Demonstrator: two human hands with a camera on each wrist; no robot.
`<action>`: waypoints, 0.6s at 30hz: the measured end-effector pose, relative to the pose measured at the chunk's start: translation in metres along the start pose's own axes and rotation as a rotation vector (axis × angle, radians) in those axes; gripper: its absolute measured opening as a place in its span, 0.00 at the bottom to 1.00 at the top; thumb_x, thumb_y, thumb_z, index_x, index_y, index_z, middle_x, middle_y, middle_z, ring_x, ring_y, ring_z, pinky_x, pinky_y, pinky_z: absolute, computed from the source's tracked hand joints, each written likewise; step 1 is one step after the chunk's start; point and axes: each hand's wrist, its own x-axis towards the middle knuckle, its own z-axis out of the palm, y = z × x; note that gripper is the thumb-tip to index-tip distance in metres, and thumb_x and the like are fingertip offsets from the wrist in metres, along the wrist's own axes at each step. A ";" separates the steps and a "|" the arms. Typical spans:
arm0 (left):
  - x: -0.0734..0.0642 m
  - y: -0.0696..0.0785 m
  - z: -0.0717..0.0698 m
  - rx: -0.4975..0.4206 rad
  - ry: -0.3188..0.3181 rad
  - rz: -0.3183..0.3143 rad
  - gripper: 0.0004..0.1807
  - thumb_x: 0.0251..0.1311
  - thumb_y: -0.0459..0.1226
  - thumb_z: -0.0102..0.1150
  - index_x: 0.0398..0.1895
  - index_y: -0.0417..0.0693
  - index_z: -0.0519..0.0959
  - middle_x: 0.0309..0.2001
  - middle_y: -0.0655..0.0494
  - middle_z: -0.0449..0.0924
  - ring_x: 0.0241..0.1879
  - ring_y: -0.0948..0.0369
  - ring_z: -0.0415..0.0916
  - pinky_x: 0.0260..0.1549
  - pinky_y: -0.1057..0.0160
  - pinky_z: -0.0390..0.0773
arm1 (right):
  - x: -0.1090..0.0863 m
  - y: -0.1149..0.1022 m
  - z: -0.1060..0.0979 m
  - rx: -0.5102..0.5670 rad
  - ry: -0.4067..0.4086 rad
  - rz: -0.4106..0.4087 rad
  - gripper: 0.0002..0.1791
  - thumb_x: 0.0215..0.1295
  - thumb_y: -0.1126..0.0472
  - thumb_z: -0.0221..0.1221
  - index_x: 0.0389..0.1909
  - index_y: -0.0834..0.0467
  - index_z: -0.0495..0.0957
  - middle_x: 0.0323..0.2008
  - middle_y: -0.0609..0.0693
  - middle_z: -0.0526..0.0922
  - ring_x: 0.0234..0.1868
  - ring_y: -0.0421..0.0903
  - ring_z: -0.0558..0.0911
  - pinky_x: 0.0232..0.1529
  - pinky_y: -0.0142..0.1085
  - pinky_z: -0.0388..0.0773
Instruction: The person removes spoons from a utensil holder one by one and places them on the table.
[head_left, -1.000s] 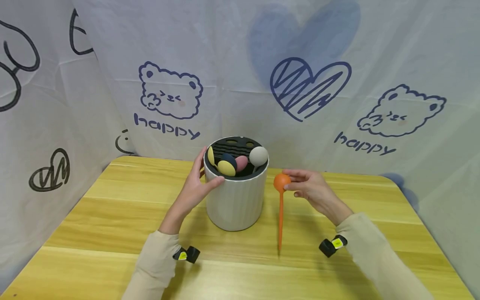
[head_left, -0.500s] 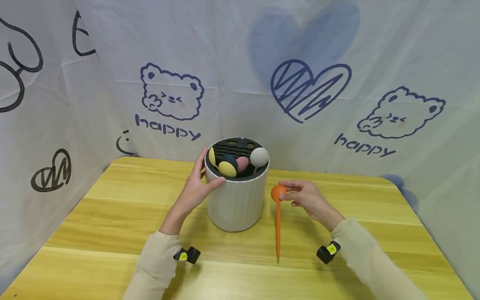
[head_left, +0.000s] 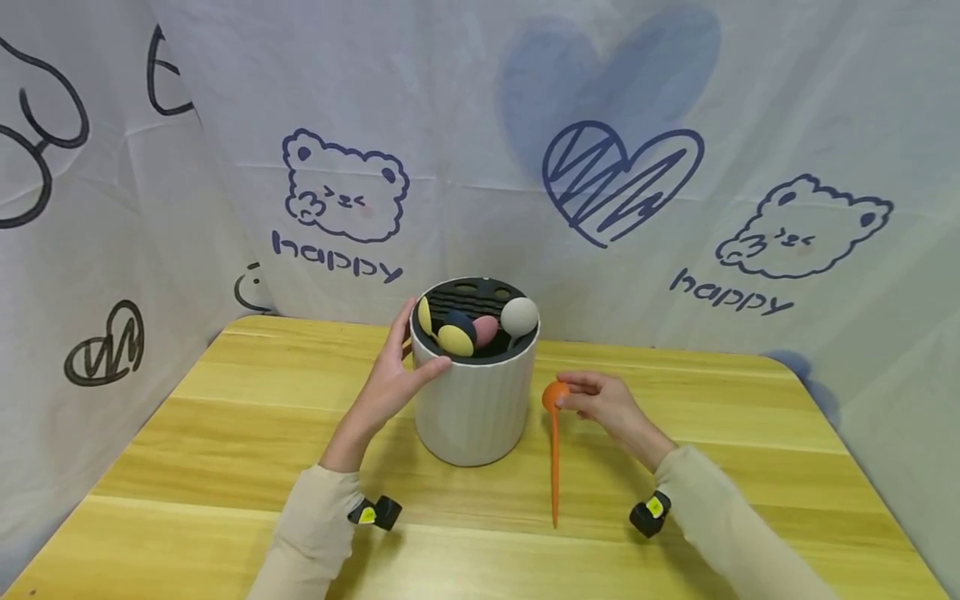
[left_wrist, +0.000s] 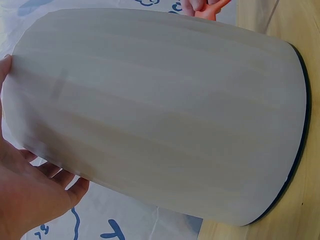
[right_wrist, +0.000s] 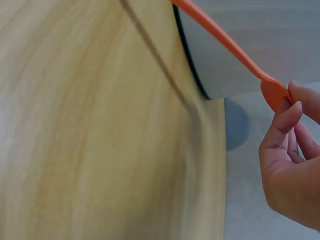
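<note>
My right hand (head_left: 611,408) pinches an orange spoon (head_left: 555,467) by its bowl, right of a white utensil holder (head_left: 471,417). The spoon's thin handle points down towards me. In the right wrist view, the same spoon (right_wrist: 225,39) is off the table and casts a shadow. My left hand (head_left: 386,383) grips the holder's upper left side, thumb at the front rim, fingers partly hidden behind. The holder stands upright with a black slotted insert. Yellow (head_left: 456,339), dark blue (head_left: 459,319), pink (head_left: 486,330) and light grey spoon heads (head_left: 519,317) stick up from it.
The wooden table (head_left: 225,467) has its back edge close behind the holder. White cloth (head_left: 480,100) printed with bears and hearts hangs behind and at the sides. A black wrist camera is strapped to each sleeve.
My right hand has lowered the orange spoon, moving slightly left and towards me beside the holder. My left hand has kept its place on the holder, which stands where it was.
</note>
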 end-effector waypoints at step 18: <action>0.000 0.001 0.000 0.002 0.001 0.003 0.53 0.56 0.52 0.62 0.78 0.53 0.42 0.76 0.51 0.42 0.73 0.51 0.44 0.68 0.45 0.50 | 0.009 0.020 0.008 0.063 -0.011 -0.009 0.25 0.61 0.70 0.62 0.58 0.75 0.71 0.45 0.60 0.82 0.33 0.39 0.80 0.32 0.33 0.80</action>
